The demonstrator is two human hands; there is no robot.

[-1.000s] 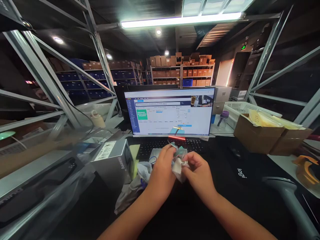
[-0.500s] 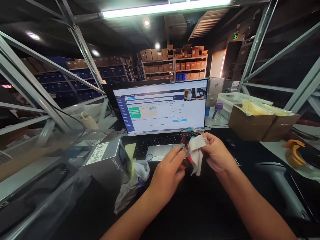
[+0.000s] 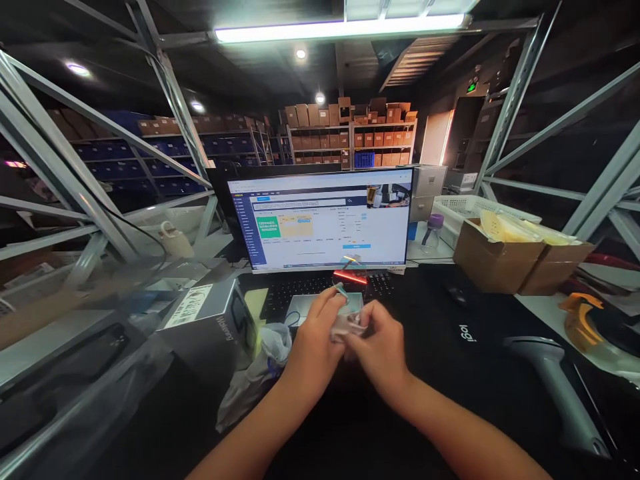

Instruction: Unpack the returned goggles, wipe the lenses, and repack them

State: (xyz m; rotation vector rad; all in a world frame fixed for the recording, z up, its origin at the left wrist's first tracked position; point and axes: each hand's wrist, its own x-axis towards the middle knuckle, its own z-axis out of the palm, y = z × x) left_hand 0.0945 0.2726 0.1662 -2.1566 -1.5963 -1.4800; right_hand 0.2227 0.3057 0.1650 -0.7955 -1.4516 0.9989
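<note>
Both hands meet over the black desk mat (image 3: 465, 373), in front of the keyboard (image 3: 300, 288). My left hand (image 3: 316, 337) and my right hand (image 3: 381, 347) are closed together on a small pale item in a clear wrapper (image 3: 349, 321). The fingers cover most of it, so I cannot make out what it is. A red glowing bar (image 3: 350, 276) lies just beyond the hands, under the lit monitor (image 3: 323, 220).
A grey box (image 3: 210, 320) and crumpled clear bags (image 3: 253, 373) lie left of my hands. A grey barcode scanner (image 3: 555, 380) sits at right, a black mouse (image 3: 457, 293) behind it. Open cardboard boxes (image 3: 500, 257) and a white basket (image 3: 465, 207) stand at the right. Metal shelf braces flank both sides.
Half a second ago my right hand held a pale cloth up and to the right. Both hands have since come back together, lower and nearer the middle, closed on the small wrapped item.
</note>
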